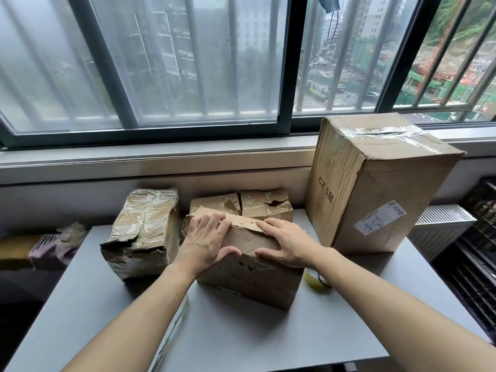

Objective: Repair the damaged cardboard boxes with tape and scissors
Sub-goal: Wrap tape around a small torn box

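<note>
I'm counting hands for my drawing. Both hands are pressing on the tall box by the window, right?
Not quite. In the head view, the left hand and right hand press flat on the torn middle box, not the tall box, which stands untouched by the window.

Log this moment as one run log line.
left hand: flat on middle box | right hand: pressing torn flap | tall box: upright, right

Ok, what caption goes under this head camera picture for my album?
Both hands, left hand and right hand, press flat on a torn cardboard box.
</note>
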{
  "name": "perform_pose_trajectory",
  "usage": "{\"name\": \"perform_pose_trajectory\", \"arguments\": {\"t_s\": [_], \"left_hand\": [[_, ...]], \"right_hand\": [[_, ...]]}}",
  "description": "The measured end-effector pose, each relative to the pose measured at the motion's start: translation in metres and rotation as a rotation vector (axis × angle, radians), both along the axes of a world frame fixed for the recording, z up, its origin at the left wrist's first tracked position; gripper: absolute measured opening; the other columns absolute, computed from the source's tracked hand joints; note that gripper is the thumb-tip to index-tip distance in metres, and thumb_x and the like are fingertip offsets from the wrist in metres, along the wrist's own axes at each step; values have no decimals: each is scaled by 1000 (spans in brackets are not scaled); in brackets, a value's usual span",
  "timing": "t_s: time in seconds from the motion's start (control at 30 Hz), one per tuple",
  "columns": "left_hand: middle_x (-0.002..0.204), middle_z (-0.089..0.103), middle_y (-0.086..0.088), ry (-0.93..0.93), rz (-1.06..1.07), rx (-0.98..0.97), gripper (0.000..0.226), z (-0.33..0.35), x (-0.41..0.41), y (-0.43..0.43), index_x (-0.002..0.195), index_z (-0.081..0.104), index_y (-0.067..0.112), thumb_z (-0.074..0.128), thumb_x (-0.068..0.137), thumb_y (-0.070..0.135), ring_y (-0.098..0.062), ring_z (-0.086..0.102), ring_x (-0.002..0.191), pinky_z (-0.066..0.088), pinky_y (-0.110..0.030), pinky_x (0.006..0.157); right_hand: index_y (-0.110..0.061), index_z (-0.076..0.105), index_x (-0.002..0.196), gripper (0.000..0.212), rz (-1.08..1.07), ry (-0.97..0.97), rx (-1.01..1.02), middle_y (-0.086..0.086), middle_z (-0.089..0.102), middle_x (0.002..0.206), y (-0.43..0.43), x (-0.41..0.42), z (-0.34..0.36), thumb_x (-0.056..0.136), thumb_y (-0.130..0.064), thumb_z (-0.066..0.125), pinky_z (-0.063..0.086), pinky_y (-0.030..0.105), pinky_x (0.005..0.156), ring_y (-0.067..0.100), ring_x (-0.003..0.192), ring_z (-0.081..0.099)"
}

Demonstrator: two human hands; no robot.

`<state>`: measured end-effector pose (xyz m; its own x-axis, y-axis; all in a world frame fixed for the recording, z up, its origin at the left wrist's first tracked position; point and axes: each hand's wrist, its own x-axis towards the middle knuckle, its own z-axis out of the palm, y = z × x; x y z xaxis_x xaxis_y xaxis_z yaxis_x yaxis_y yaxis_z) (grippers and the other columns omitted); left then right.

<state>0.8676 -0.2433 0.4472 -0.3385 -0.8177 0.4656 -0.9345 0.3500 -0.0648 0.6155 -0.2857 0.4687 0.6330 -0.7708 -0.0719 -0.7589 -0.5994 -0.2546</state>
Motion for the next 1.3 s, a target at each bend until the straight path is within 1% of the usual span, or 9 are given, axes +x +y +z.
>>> {"name": "perform_pose_trajectory", "arguments": {"t_s": [0.23,0.33,0.47,0.57,0.67,0.87,1.07,1.2,1.3], "left_hand": [[142,44,2,-4,-24,276,97,6,6,-4,140,44,26,27,72,93,-23,45,127,22,-40,105],[159,24,4,-93,-15,450,110,15,2,-9,154,22,28,49,67,89,-21,26,144,12,-43,115],[164,9,7,-234,27,547,109,27,-3,-24,156,10,33,62,71,77,-15,6,151,5,-45,118],[165,10,4,-315,14,580,116,30,-3,-34,156,6,36,63,66,81,-17,6,151,7,-46,117],[166,5,3,-416,1,631,122,40,-10,-43,158,-1,32,67,67,78,-19,0,152,6,-49,119],[152,34,5,-406,-54,615,111,44,-15,-46,157,8,33,68,71,68,-14,29,143,18,-44,116],[148,41,7,-257,53,560,101,38,-13,-38,154,15,37,68,72,63,-16,38,138,32,-38,107],[145,46,4,-146,147,555,99,31,-8,-36,154,21,34,65,71,65,-19,43,134,38,-39,105],[139,50,3,-125,206,551,100,28,-8,-36,154,20,34,63,70,68,-21,46,129,40,-40,100]], "right_hand": [[-32,22,157,78,-8,2,-9,0,32,156,1,-1,-5,93,-71,42,29,38,115,23,139,34],[-31,21,157,80,-1,-2,-15,1,32,155,1,-1,-6,92,-72,42,28,38,116,24,139,34],[-31,17,157,110,1,21,-7,2,31,154,0,-2,-8,69,-97,28,27,42,117,27,139,34],[-29,11,157,121,34,80,-56,3,28,154,1,-2,-10,62,-93,51,25,45,118,28,138,32],[-29,11,157,114,34,73,-55,2,30,151,1,0,-8,70,-78,66,30,45,112,28,135,34],[-28,15,158,108,60,81,-29,0,34,150,-7,0,-3,73,-63,73,34,45,108,27,134,37],[-27,20,156,107,99,89,-106,-2,36,155,-26,3,-2,71,-68,71,36,44,109,26,135,41],[-23,20,157,114,-57,62,-94,3,29,160,-38,-9,-2,69,-82,64,26,42,118,27,146,29],[-23,24,155,105,-124,36,-71,2,27,160,-42,-20,-6,74,-78,63,33,42,115,27,144,32]]}}
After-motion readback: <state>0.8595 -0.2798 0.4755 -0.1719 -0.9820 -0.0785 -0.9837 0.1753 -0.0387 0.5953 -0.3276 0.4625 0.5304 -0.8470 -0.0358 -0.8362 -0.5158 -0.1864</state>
